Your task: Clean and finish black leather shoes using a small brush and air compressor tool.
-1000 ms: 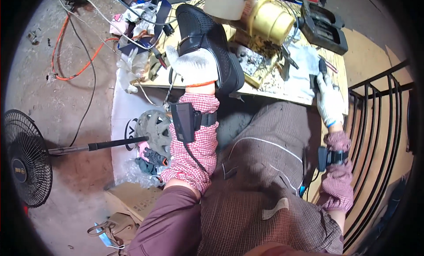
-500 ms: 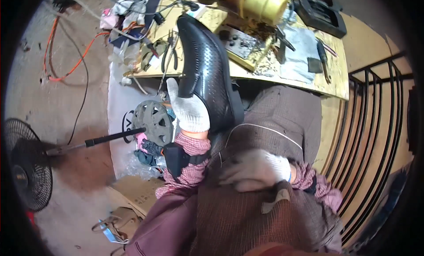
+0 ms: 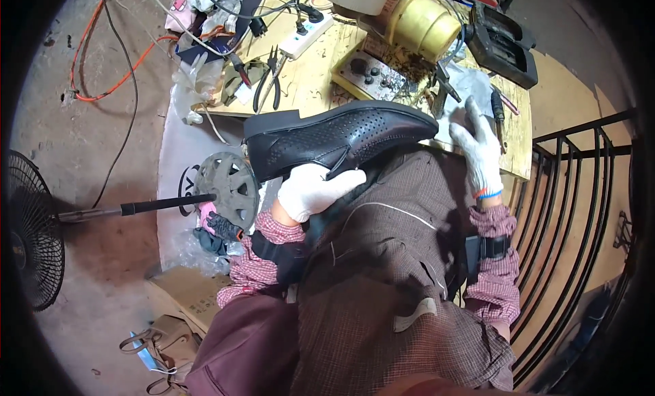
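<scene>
A black perforated leather shoe (image 3: pixel 341 135) lies sideways above my lap, its heel to the left, its toe to the right and its sole turned to the table. My left hand (image 3: pixel 314 192), in a white knit glove, grips it at the opening, with some fingers hidden by the shoe. My right hand (image 3: pixel 479 150), gloved the same way, is open and apart from the shoe. Its fingers reach over the table's front right edge, next to a grey-white cloth (image 3: pixel 471 89) and a dark-handled tool (image 3: pixel 498 108).
On the wooden table (image 3: pixel 228 109) are pliers (image 3: pixel 267 82), a power strip (image 3: pixel 307 37), a control box (image 3: pixel 368 75), a yellow machine (image 3: pixel 426 27), a hammer (image 3: pixel 447 85) and a black stand (image 3: pixel 505 44). A fan (image 3: pixel 34 232) stands left, a black metal rack (image 3: pixel 559 225) right.
The shoe has swung from upright to nearly level, toe now to the right. My left hand turned with it. My right hand has moved from my lap up to the table's right edge.
</scene>
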A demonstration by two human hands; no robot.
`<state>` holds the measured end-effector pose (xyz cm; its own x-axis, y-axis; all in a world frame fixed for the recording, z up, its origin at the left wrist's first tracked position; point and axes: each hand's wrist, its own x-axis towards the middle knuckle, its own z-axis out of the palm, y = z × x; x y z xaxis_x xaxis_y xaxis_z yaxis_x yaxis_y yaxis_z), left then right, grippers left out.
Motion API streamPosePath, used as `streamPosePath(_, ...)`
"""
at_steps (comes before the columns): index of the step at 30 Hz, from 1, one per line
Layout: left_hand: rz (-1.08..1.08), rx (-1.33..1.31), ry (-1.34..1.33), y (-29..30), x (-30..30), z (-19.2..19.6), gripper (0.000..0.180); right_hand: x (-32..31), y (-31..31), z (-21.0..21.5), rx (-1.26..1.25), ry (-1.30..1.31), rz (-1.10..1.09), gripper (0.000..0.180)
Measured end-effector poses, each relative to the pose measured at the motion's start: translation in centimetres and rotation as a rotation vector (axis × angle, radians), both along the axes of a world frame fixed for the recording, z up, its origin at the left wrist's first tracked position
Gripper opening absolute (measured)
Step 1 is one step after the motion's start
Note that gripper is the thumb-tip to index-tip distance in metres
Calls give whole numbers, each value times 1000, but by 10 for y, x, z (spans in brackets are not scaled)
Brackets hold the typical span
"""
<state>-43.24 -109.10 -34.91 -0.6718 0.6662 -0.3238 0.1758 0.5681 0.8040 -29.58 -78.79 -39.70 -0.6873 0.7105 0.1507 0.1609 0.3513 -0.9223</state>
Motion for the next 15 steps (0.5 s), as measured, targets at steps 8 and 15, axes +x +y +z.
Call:
streamPosePath(8,-191,-429,147,1,-32,52,74,-48,14,-31,-238,20,40,33)
streamPosePath(15,-279,-442,134,33,-52,81,49,-54,7,-28,-369,75,-64,46)
